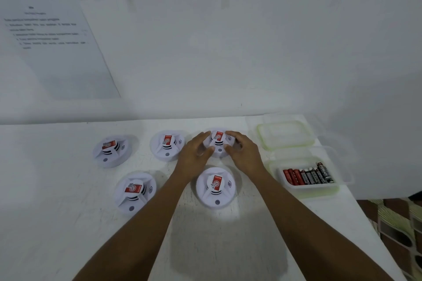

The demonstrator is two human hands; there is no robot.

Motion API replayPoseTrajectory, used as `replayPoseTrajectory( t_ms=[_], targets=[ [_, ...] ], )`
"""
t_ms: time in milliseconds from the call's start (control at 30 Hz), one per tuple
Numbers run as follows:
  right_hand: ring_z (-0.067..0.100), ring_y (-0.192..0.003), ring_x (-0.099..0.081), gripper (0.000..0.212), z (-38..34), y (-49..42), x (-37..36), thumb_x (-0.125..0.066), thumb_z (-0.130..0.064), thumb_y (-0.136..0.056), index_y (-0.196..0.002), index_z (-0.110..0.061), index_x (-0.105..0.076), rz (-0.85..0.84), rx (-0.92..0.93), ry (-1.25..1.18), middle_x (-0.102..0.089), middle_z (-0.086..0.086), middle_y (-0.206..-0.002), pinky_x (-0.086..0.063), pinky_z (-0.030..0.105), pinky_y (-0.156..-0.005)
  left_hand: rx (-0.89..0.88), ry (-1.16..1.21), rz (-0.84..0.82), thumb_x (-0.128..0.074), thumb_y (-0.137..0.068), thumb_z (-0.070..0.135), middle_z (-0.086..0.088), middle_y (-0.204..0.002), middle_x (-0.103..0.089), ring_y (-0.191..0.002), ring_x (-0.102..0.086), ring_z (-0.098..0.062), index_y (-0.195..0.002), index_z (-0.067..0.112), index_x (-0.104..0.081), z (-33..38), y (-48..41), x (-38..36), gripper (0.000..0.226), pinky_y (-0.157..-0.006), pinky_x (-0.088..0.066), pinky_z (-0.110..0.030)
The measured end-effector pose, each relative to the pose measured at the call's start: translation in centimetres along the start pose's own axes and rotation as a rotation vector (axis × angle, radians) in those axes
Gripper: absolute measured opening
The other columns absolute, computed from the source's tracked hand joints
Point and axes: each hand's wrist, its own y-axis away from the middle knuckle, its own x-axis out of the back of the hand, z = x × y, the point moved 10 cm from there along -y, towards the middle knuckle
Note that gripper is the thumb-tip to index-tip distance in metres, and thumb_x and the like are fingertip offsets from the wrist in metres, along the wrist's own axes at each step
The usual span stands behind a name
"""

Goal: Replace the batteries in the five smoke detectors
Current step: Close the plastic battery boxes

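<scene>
Five smoke detectors (215,187) were set on the desk (68,223). The far right detector (218,138) was gripped by the left hand (194,154) and the right hand (245,151), fingers (231,134) curled round its sides. Opening seemed in hand; next a twist was probably needed, then batteries (308,175).

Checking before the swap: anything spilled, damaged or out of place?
Nothing stands out. Five smoke detectors sit flat on the table, left hand and right hand around the back-right detector; batteries lie inside the open container, lid behind it.
</scene>
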Motion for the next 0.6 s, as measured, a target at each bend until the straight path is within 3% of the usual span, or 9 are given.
replayPoseTrajectory(
  t_ms=[67,167,367,500,600],
  targets=[
    [0.015,-0.122,-0.055,0.04,-0.2,0.9,0.2,-0.066,-0.018,-0.092,-0.132,-0.019,-0.059,-0.012,-0.024,-0.017,-0.06,-0.001,-0.135,-0.042,0.023,-0.102,-0.005,0.019,0.001,-0.058,-0.094,0.036,0.0,-0.141,-0.052,-0.128,-0.049,-0.019,-0.136,0.024,-0.049,0.1,0.9,0.2,0.045,-0.109,-0.04,-0.042],
    [0.014,-0.124,-0.053,0.04,-1.5,2.5,1.4,-0.064,-0.019,-0.094,-0.133,-0.022,-0.058,-0.002,-0.008,-0.069,-0.057,-0.004,-0.137,-0.042,0.032,-0.108,-0.021,0.021,0.025,-0.06,-0.094,0.029,0.008,-0.144,-0.044,-0.139,-0.035,-0.014,-0.133,0.034,-0.047,0.7,2.2,0.9,0.042,-0.115,-0.028,-0.037],
    [0.008,-0.111,-0.057,0.028,-5.3,5.1,9.5,-0.063,-0.011,-0.094,-0.119,-0.021,-0.067,0.141,0.142,-0.126,-0.062,-0.006,-0.125,-0.046,0.02,-0.093,-0.178,0.011,0.03,-0.066,-0.09,0.024,0.004,-0.138,-0.052,-0.122,-0.046,-0.005,-0.131,0.024,-0.052,7.1,3.3,-0.3,0.043,-0.106,-0.036,-0.024],
    [0.007,-0.107,-0.059,0.024,-3.8,6.4,16.9,-0.063,-0.012,-0.093,-0.112,-0.025,-0.069,0.232,0.154,-0.012,-0.066,-0.012,-0.117,-0.046,0.016,-0.085,-0.231,0.038,-0.087,-0.072,-0.085,0.031,0.016,-0.131,-0.052,-0.121,-0.048,-0.001,-0.131,0.029,-0.052,11.5,4.0,-4.6,0.05,-0.105,-0.036,-0.021],
    [0.008,-0.111,-0.054,0.023,-0.5,7.5,21.5,-0.064,-0.015,-0.093,-0.111,-0.029,-0.068,0.264,0.096,0.09,-0.062,-0.017,-0.115,-0.041,0.021,-0.088,-0.191,0.073,-0.212,-0.077,-0.079,0.037,0.015,-0.136,-0.047,-0.126,-0.044,-0.004,-0.134,0.034,-0.046,12.5,4.4,-9.0,0.063,-0.107,-0.035,-0.023]
  ],
)
